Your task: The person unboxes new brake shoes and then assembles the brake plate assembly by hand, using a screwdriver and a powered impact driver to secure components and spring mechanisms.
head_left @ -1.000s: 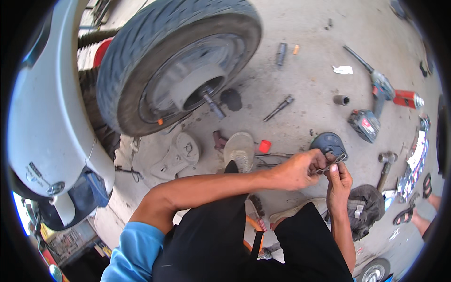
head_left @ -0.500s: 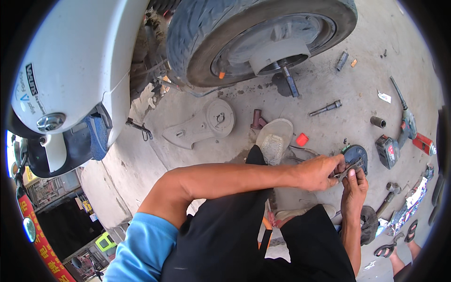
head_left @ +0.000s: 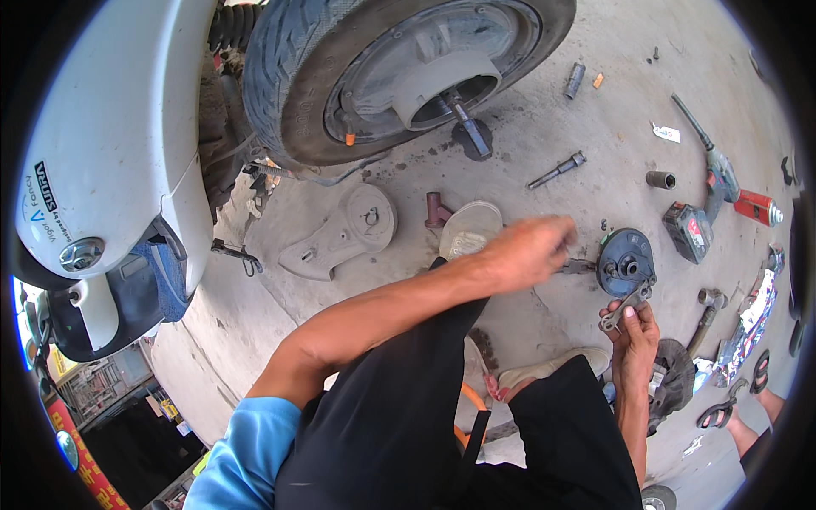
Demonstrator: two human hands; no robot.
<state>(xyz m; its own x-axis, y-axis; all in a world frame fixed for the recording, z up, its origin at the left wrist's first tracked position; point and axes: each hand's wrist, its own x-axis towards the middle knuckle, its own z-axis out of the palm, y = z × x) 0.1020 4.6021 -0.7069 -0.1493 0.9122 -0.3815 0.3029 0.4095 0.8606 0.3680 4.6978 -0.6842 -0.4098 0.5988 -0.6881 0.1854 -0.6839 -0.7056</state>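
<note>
My right hand pinches a small grey metal lever arm between thumb and fingers. Just beyond it is a round dark brake plate with a hub in its middle; the lever overlaps its near edge. My left hand hovers apart from the lever, over the floor by my shoe. Its fingers are smeared by motion, so whether they hold anything is unclear. A dark tool like pliers lies between that hand and the plate.
A scooter wheel with a protruding axle stands ahead, beside the white body. Around lie a grey cover, a socket, a cordless impact wrench, a red spray can and a hammer. A bystander's sandalled feet show at right.
My left hand has let go of the lever and moved away to the left. The lever stays in my right hand. More of the brake plate shows, and the whole view has shifted.
</note>
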